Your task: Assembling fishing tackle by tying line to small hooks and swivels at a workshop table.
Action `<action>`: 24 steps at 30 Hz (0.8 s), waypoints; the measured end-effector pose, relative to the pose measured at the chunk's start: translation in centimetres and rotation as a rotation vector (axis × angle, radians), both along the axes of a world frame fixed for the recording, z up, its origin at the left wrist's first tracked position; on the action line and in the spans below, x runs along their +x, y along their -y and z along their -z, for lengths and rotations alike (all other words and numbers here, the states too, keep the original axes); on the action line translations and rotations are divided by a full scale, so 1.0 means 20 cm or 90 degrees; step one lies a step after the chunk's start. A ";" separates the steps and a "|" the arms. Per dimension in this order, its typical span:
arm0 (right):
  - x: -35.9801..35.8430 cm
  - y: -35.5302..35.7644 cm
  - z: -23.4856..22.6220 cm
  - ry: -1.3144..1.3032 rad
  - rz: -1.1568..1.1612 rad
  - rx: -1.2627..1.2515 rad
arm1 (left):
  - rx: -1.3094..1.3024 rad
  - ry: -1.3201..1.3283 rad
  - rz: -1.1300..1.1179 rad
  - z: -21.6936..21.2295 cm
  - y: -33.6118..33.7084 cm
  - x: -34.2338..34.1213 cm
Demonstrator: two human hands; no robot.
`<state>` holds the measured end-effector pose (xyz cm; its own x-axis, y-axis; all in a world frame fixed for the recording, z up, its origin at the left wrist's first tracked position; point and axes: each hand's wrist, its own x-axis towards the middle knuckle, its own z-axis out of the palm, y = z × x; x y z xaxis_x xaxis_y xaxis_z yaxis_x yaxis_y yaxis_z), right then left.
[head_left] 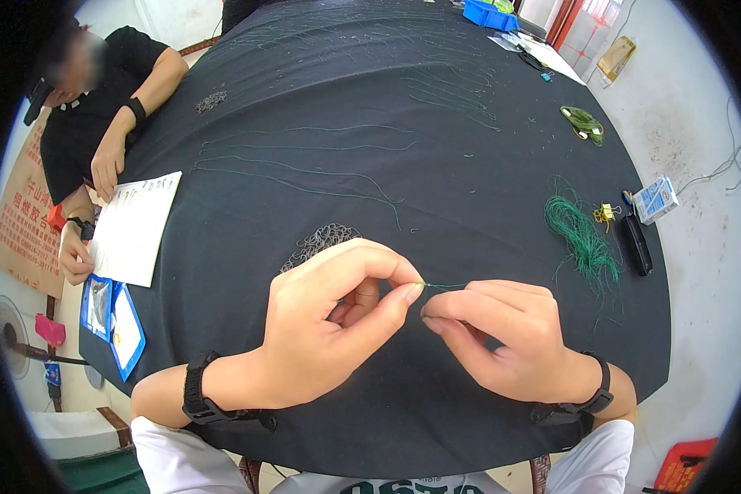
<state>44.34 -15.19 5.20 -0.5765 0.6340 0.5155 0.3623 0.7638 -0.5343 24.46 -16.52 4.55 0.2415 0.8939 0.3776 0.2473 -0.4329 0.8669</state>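
Observation:
In front of me, above the black cloth, my left hand [337, 321] and my right hand [502, 333] are close together. A thin green line [443, 286] spans the short gap between them. The left thumb and forefinger pinch one end, and anything small inside that pinch is hidden. The right fingers are closed on the other end. Just behind my left hand lies a heap of small dark metal hooks [325, 239], partly covered by it. A tangled bundle of green line [580, 235] rests to the right.
Cut green lines [305, 150] stretch across the black cloth [370, 198]. At the right edge are a black case [636, 245], a small box [655, 199], a yellow clip [606, 214] and a green coil [582, 123]. Another person [107, 107] holds white paper [136, 230] at left, near blue packets [114, 321].

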 end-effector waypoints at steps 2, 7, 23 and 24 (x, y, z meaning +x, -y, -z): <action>0.00 0.00 0.00 0.005 -0.002 0.003 | 0.011 -0.001 -0.003 0.00 0.00 0.00; 0.00 0.01 -0.02 0.030 0.003 0.011 | 0.134 -0.055 -0.018 0.00 -0.01 0.01; 0.03 0.03 -0.09 0.064 0.041 0.166 | 0.322 -0.129 -0.020 0.03 -0.02 0.02; 0.03 0.03 -0.10 0.070 0.052 0.178 | 0.325 -0.132 -0.018 0.03 -0.02 0.02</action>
<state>44.98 -15.88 7.22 -0.5914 0.5227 0.6140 0.4718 0.8418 -0.2622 24.84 -16.14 3.97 0.3347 0.6170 0.7123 0.4079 -0.7762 0.4807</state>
